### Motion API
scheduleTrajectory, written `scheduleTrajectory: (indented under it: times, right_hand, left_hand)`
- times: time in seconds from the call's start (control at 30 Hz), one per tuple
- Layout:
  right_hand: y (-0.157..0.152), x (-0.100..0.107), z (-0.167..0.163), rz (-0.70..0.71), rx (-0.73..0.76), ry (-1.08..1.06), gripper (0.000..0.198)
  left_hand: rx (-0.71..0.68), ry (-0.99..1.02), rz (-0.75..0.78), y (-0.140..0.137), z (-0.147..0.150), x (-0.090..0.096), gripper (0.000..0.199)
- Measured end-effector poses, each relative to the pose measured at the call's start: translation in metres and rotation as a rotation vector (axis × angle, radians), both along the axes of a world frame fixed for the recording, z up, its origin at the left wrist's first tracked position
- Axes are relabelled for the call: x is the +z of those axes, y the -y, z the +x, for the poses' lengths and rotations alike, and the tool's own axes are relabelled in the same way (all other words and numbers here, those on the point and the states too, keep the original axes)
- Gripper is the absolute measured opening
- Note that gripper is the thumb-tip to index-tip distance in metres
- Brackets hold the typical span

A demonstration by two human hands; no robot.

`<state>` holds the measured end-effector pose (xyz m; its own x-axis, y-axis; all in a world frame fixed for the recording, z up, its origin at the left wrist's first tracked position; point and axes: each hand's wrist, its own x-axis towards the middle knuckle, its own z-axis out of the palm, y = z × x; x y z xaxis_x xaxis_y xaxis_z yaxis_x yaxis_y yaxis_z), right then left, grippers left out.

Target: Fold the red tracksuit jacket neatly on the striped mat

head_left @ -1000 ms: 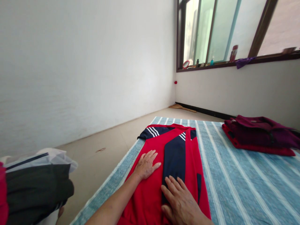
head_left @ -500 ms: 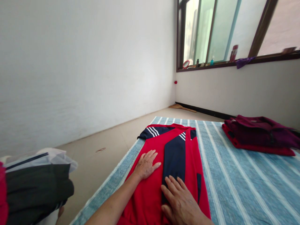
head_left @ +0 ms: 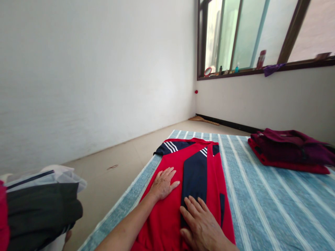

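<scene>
The left hand (head_left: 162, 183) and right hand (head_left: 201, 223), loosely spread, rest flat on a red-and-navy tracksuit top (head_left: 195, 172) reaching the striped sheet's (head_left: 255, 200) left edge, well apart from folded garments (head_left: 290, 150).

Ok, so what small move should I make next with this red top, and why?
I'd probably fold the red top's left side inward with your left hand: the left shoulder juts outward, while the navy sleeve lies down the middle, partly under your right hand.
</scene>
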<state>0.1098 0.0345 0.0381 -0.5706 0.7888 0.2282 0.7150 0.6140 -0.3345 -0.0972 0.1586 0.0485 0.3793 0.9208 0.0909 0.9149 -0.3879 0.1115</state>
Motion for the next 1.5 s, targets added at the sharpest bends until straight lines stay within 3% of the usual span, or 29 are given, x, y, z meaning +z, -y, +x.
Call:
scheduleTrajectory:
  times: [1.5]
  right_hand:
    - [-0.0017, 0.0057, 0.0003, -0.082, 0.010, 0.005, 0.054]
  left_hand:
    - [0.015, -0.028, -0.019, 0.0010, 0.0010, 0.0019, 0.059]
